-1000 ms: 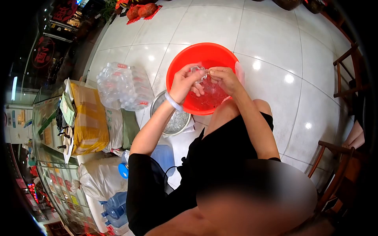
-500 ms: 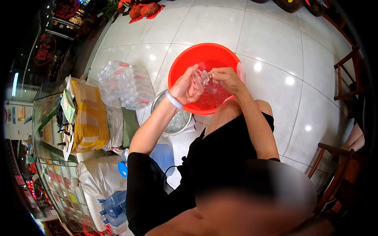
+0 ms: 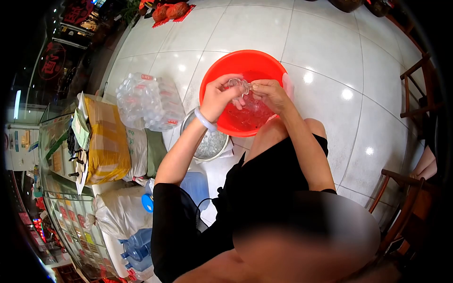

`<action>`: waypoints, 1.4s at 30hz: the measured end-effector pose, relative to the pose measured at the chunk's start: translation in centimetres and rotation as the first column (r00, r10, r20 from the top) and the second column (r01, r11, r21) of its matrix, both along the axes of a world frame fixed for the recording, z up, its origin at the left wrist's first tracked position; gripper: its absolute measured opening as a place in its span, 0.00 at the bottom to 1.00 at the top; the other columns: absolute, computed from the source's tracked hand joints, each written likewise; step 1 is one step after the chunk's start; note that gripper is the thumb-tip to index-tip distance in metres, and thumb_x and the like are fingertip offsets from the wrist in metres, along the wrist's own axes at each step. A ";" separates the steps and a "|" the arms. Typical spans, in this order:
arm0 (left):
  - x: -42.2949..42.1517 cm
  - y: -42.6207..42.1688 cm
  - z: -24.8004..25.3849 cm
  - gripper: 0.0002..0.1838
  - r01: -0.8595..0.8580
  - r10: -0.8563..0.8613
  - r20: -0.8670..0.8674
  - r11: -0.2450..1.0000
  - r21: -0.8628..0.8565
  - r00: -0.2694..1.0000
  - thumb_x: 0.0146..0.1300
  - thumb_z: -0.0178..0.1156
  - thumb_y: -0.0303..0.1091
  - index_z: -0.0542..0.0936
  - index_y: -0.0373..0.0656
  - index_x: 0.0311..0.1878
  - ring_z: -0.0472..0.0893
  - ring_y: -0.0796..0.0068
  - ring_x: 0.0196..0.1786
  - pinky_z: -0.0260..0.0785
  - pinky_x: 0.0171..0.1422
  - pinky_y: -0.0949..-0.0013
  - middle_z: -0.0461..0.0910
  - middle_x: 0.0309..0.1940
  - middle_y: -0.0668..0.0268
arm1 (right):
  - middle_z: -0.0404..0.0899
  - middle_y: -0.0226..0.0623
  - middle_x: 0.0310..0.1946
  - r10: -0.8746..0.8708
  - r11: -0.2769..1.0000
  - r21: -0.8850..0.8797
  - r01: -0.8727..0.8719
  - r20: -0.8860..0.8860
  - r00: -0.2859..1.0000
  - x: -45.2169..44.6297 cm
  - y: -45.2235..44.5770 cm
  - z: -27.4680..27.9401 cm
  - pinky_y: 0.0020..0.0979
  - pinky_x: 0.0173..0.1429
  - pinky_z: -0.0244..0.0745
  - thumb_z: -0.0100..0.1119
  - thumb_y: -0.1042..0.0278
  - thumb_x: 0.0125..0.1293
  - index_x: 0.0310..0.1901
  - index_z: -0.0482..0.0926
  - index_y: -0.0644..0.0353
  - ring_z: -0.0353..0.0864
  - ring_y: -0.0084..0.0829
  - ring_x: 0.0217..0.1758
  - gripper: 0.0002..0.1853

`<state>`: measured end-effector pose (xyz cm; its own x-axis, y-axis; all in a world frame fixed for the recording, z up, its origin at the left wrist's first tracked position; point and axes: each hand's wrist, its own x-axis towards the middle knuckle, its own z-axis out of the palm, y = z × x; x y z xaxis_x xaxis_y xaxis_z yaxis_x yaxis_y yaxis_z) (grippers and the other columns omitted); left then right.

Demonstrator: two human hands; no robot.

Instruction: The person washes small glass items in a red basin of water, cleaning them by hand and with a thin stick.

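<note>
Over a red basin [image 3: 222,66] on the tiled floor, my left hand [image 3: 220,99] is curled round a small clear glass piece [image 3: 239,86]. It wears a pale bracelet at the wrist. My right hand [image 3: 270,94] pinches at the right end of the same piece; what its fingertips hold is too small to tell. Clear pieces [image 3: 252,117] lie in the basin below my hands. Left of the basin, partly under my left forearm, a metal bowl [image 3: 211,146] holds many clear glass pieces.
Wrapped plastic bottles [image 3: 148,101] stand at the left, near a taped cardboard box [image 3: 108,141]. A blue-capped water jug [image 3: 196,188] is beside my left arm. Wooden chairs [image 3: 401,177] stand at the right, where another person's leg [image 3: 424,162] shows.
My left hand has turned the glass piece, tilting it first toward the camera and then back. My right hand has kept its pinch at the piece's end.
</note>
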<state>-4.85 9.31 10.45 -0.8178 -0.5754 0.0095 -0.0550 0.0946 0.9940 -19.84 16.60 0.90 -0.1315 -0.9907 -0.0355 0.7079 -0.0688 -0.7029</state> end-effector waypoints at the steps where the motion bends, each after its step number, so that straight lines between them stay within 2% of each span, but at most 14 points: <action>1: -0.1 -0.1 0.4 0.16 -0.031 0.027 0.029 0.988 0.154 0.999 0.57 0.54 0.30 0.71 0.30 0.46 0.77 0.71 0.23 0.73 0.26 0.74 0.76 0.27 0.59 | 0.71 0.27 0.24 0.023 0.999 -0.027 -0.023 -0.006 1.000 -0.1 0.0 0.0 0.20 0.29 0.60 0.55 0.72 0.57 0.35 0.77 0.68 0.63 0.17 0.24 0.08; 2: -0.1 -0.1 0.5 0.14 -0.067 0.050 0.062 0.950 0.303 0.997 0.58 0.54 0.32 0.72 0.30 0.43 0.78 0.71 0.22 0.72 0.23 0.74 0.77 0.26 0.59 | 0.71 0.27 0.24 0.022 0.999 -0.027 -0.022 -0.005 1.000 -0.1 -0.1 -0.1 0.20 0.29 0.60 0.55 0.72 0.57 0.35 0.77 0.68 0.63 0.17 0.24 0.08; 5: -0.1 -0.2 0.5 0.14 -0.121 0.094 0.086 0.904 0.410 0.992 0.59 0.54 0.35 0.74 0.30 0.34 0.77 0.72 0.18 0.70 0.17 0.77 0.77 0.25 0.58 | 0.72 0.27 0.24 0.028 0.999 -0.018 -0.028 -0.033 0.999 -0.2 -0.2 -0.4 0.19 0.29 0.60 0.55 0.72 0.57 0.35 0.77 0.68 0.64 0.17 0.24 0.08; 14: 0.1 0.1 1.6 0.22 -0.195 0.106 0.199 0.842 0.504 0.974 0.59 0.52 0.48 0.72 0.33 0.30 0.75 0.70 0.14 0.67 0.13 0.76 0.75 0.19 0.57 | 0.73 0.27 0.22 -0.032 0.999 -0.030 0.026 -0.191 0.981 -0.1 -0.3 -0.3 0.18 0.29 0.60 0.56 0.71 0.56 0.35 0.78 0.68 0.65 0.16 0.23 0.09; 23: 0.0 -0.1 1.8 0.21 -0.215 0.097 0.234 0.799 0.561 0.967 0.55 0.55 0.49 0.72 0.37 0.29 0.75 0.71 0.14 0.65 0.12 0.77 0.75 0.18 0.59 | 0.73 0.26 0.22 -0.100 0.994 -0.062 0.086 -0.287 0.953 -0.3 -0.1 0.0 0.18 0.30 0.61 0.57 0.71 0.55 0.34 0.79 0.66 0.66 0.15 0.24 0.08; 28: -0.1 -0.1 1.5 0.21 -0.229 0.094 0.262 0.803 0.550 0.960 0.54 0.57 0.50 0.71 0.38 0.27 0.74 0.72 0.13 0.63 0.11 0.78 0.74 0.17 0.60 | 0.73 0.26 0.24 -0.097 0.995 -0.077 0.071 -0.429 0.898 -0.6 -0.1 0.1 0.18 0.31 0.61 0.57 0.71 0.55 0.34 0.79 0.67 0.66 0.16 0.25 0.08; 32: 0.0 -0.2 1.4 0.21 -0.217 0.052 0.288 0.787 0.577 0.956 0.54 0.57 0.51 0.71 0.39 0.26 0.73 0.72 0.12 0.61 0.10 0.78 0.73 0.16 0.61 | 0.73 0.26 0.24 -0.071 0.996 -0.085 0.040 -0.398 0.915 -0.6 -0.5 -0.7 0.18 0.31 0.61 0.57 0.71 0.56 0.34 0.79 0.66 0.66 0.16 0.25 0.08; 35: -0.3 -0.6 0.7 0.20 -0.226 0.050 0.262 0.674 0.703 0.964 0.57 0.54 0.51 0.73 0.41 0.29 0.68 0.76 0.07 0.54 0.07 0.82 0.74 0.16 0.63 | 0.73 0.26 0.23 -0.005 0.998 -0.063 -0.012 -0.256 0.967 -0.3 -0.4 -0.4 0.18 0.31 0.62 0.56 0.71 0.56 0.34 0.79 0.66 0.66 0.16 0.25 0.08; 36: -0.2 -0.9 0.3 0.20 -0.224 0.049 0.260 0.676 0.702 0.964 0.57 0.54 0.51 0.73 0.41 0.29 0.68 0.76 0.07 0.54 0.07 0.82 0.74 0.16 0.63 | 0.73 0.25 0.23 -0.022 0.998 -0.053 0.016 -0.130 0.991 0.2 -0.2 -0.2 0.18 0.30 0.62 0.56 0.71 0.57 0.34 0.79 0.66 0.65 0.15 0.24 0.08; 37: -0.1 -1.4 -0.4 0.19 -0.068 -0.035 0.112 0.601 0.796 0.993 0.57 0.54 0.50 0.73 0.40 0.31 0.70 0.76 0.11 0.57 0.10 0.83 0.75 0.18 0.63 | 0.72 0.25 0.23 -0.041 0.998 -0.040 0.041 -0.002 0.999 0.5 -0.1 0.1 0.18 0.30 0.62 0.56 0.71 0.57 0.35 0.79 0.65 0.65 0.15 0.23 0.08; 38: 0.1 -1.9 -1.1 0.18 0.093 -0.105 -0.045 0.507 0.857 0.993 0.58 0.54 0.48 0.73 0.39 0.33 0.72 0.76 0.15 0.61 0.12 0.83 0.75 0.20 0.62 | 0.72 0.25 0.23 -0.044 0.998 -0.041 0.044 -0.003 0.999 0.6 -0.3 -0.1 0.18 0.30 0.62 0.56 0.71 0.57 0.35 0.79 0.65 0.65 0.15 0.23 0.08; 39: 0.1 -2.3 -1.8 0.18 0.095 -0.112 -0.044 0.504 0.858 0.993 0.58 0.54 0.48 0.73 0.39 0.33 0.72 0.76 0.15 0.61 0.12 0.83 0.75 0.20 0.62 | 0.73 0.25 0.23 -0.131 0.989 0.065 0.134 -0.041 0.990 0.6 -0.3 -0.6 0.18 0.29 0.62 0.56 0.71 0.57 0.35 0.79 0.65 0.64 0.15 0.23 0.08; 41: 0.2 -3.1 -3.7 0.14 -0.090 0.169 0.008 0.482 0.872 0.986 0.57 0.53 0.39 0.72 0.37 0.38 0.76 0.73 0.27 0.71 0.27 0.78 0.76 0.27 0.61 | 0.73 0.25 0.23 -0.224 0.955 0.179 0.236 -0.082 0.971 0.3 0.0 -0.7 0.18 0.28 0.62 0.56 0.71 0.56 0.34 0.79 0.66 0.64 0.14 0.22 0.08; 42: 0.4 -3.7 -4.6 0.14 -0.093 0.162 0.016 0.476 0.874 0.987 0.57 0.53 0.39 0.72 0.37 0.38 0.76 0.73 0.27 0.71 0.27 0.78 0.76 0.27 0.61 | 0.74 0.25 0.23 -0.346 0.898 0.237 0.372 -0.144 0.927 -0.1 0.1 -0.3 0.17 0.26 0.61 0.57 0.71 0.56 0.35 0.79 0.65 0.63 0.14 0.21 0.08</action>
